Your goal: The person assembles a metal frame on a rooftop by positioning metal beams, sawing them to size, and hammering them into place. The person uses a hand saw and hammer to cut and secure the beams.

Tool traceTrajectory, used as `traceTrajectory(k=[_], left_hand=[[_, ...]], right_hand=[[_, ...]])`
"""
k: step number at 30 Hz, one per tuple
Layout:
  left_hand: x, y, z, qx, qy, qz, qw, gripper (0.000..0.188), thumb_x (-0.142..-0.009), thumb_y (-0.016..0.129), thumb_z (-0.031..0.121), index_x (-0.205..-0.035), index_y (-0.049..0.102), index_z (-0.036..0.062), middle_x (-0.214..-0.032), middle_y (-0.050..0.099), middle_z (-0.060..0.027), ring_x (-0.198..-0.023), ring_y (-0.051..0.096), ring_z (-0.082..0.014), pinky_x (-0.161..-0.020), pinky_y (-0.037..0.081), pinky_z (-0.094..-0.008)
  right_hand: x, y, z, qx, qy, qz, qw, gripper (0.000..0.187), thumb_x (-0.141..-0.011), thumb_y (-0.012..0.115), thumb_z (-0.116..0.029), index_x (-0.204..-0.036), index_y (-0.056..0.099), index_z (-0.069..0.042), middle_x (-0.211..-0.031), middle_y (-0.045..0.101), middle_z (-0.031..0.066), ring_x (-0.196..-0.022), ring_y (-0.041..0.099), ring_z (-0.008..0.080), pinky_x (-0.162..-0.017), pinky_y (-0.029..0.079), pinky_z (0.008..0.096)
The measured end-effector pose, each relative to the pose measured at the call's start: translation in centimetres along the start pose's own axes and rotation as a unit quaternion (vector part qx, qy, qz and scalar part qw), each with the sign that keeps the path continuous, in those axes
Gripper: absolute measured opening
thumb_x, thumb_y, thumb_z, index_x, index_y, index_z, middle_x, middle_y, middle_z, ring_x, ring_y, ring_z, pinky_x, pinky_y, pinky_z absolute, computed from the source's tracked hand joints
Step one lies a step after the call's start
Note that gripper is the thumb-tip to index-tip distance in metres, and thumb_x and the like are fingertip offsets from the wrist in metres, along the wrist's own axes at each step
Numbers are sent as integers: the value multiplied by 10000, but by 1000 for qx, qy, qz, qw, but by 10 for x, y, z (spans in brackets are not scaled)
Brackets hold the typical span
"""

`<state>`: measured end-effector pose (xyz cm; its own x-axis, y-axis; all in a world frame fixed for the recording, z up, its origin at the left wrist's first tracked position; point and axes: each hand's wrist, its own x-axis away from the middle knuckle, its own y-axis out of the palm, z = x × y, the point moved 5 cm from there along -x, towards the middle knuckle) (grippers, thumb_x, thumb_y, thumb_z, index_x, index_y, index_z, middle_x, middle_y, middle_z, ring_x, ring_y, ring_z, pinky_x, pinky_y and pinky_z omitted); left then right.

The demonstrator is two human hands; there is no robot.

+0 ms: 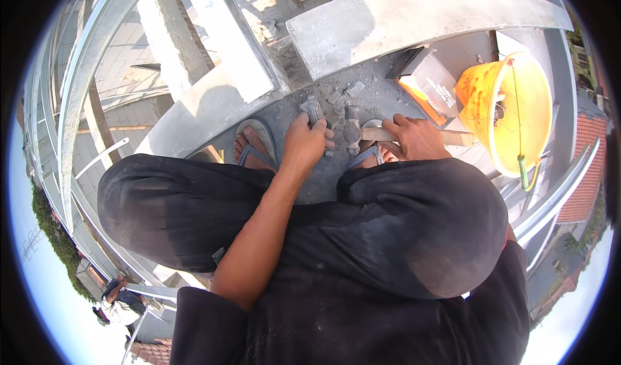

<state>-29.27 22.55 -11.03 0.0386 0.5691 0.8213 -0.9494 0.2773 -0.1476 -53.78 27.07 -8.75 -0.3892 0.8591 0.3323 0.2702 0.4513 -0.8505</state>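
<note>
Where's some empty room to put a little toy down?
The longest bare patch is the top of the pale curved beam, just beyond the box and yellow bucket. Another is the pale ledge beside the left sandal. It's crowded around the left hand and right hand, with the hammer and rubble.

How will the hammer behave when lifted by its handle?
The hammer is probably head-heavy: a chunky metal head sits at one end. The thick, wooden-looking handle should stay stiff. It may twist if gripped far from the head.
</note>
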Motion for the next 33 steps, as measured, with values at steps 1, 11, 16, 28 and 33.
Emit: traceTrajectory(k=[1,11,16,28,33], left_hand=[[9,3,7,-166,61,-16,984,250,-1035,564,146,-1196,603,-42,-1049,739,-223,-894,727,-324,-774,546,-427],[193,-97,170,-222,278,-229,906,300,-966,684,126,-1154,560,-72,-787,649,-168,-716,674,-319,-739,566,-427],[193,-265,207,112,461,41,879,288,-1110,510,203,-1274,442,-24,-925,531,-55,-782,535,-119,-631,480,-247],[-4,-239,116,-256,297,339,855,230,-1117,493,206,-1107,562,-14,-786,657,-85,-741,658,-165,-739,534,-324],[-6,-242,118,-263,275,332,863,249,-1118,475,212,-1124,563,-21,-759,648,-84,-712,657,-167,-706,533,-323]], right_hand=[[-3,6,7,10,49,3,999,378,-904,735,-388,-1130,636,-102,-959,641,112,-857,695,362,-730,543,482],[-8,49,20,-9,186,124,975,675,-873,719,-158,-1499,474,-101,-1392,517,152,-1325,488,344,-1133,406,477],[-15,31,-2,-1,142,154,978,599,-860,718,-117,-1427,529,-85,-1383,537,151,-1326,499,360,-1123,424,472],[-6,6,11,-148,116,165,968,352,-827,736,-95,-1172,670,-69,-1137,628,83,-1062,607,301,-919,497,433],[-12,25,-1,-176,110,123,970,273,-851,770,-172,-1082,689,-51,-972,649,79,-934,617,283,-826,510,423]])
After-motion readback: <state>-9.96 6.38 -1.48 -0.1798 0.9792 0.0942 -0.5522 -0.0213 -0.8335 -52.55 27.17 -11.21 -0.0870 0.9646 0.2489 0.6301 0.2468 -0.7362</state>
